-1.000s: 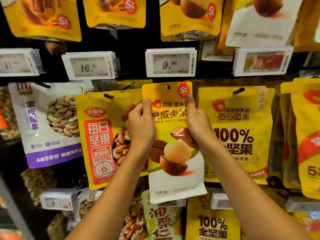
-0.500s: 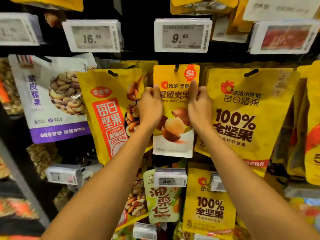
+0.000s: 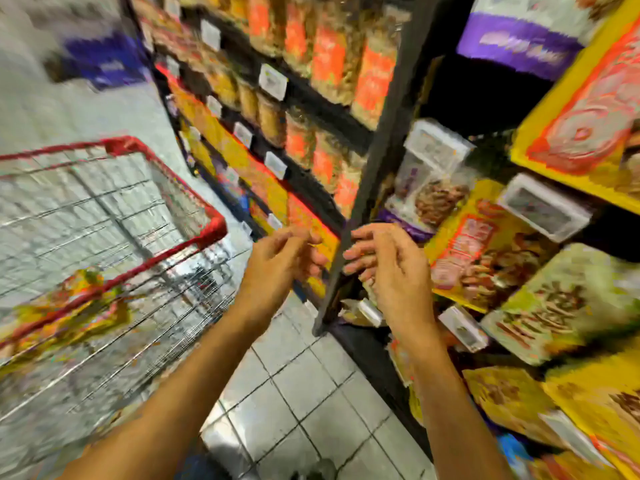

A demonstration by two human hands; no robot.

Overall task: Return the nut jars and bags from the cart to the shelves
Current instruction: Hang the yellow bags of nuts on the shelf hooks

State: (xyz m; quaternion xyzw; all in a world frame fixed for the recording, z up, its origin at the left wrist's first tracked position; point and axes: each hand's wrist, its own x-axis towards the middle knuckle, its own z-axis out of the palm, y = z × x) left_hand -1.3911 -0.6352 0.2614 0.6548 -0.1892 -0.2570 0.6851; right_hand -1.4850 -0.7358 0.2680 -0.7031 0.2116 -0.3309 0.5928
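Observation:
The picture is blurred by motion. My left hand (image 3: pixel 280 258) and my right hand (image 3: pixel 391 268) hang in the air side by side, fingers loosely curled, holding nothing. They are in front of a dark shelf upright (image 3: pixel 367 188). To the left stands a wire cart with a red rim (image 3: pixel 211 226); yellow and orange nut bags (image 3: pixel 69 310) lie inside it. Yellow nut bags (image 3: pixel 485 254) hang on pegs at the right, close to my right hand. Nut jars with orange labels (image 3: pixel 325 64) fill the shelves beyond the upright.
Price tags (image 3: pixel 543 209) stick out between the hanging bags on the right. Grey floor tiles (image 3: pixel 298 386) run between the cart and the shelf base. The cart's corner is a short way left of my left hand.
Both hands have let go of the yellow macadamia bag they were hanging on its peg and drawn back. My view has swung left and down, bringing the cart and floor into sight.

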